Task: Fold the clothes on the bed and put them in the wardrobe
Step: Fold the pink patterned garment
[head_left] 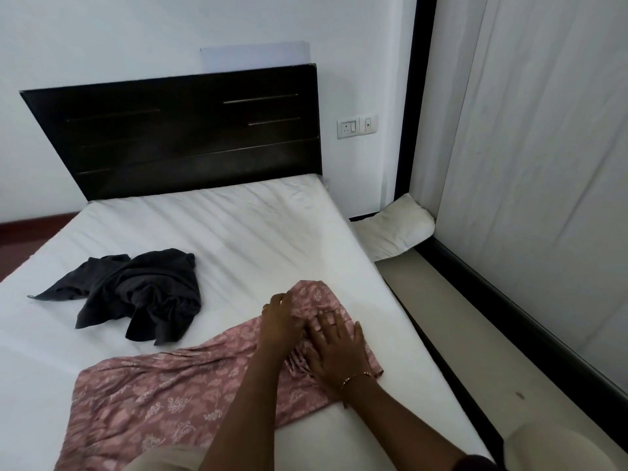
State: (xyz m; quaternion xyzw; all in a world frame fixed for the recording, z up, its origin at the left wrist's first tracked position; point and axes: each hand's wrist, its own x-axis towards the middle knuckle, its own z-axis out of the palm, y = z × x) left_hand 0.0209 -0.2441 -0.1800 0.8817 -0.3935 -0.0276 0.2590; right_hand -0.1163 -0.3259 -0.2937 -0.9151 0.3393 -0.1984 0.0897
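Observation:
A pink floral garment [163,396] lies spread across the near part of the white bed [217,226]. Its right end is bunched near the bed's right edge. My left hand [280,321] is on that bunched end, fingertips curled onto the cloth's top edge. My right hand [334,348], with a thin bracelet at the wrist, lies flat on the cloth with straight spread fingers, pressing it down. A crumpled dark grey garment [136,294] sits apart on the bed's left half.
A dark wooden headboard [190,130] stands against the white wall. A white pillow [401,229] lies on the floor between the bed and the pale wardrobe front [543,164] at right. A narrow strip of beige floor [475,351] runs along the bed's right side.

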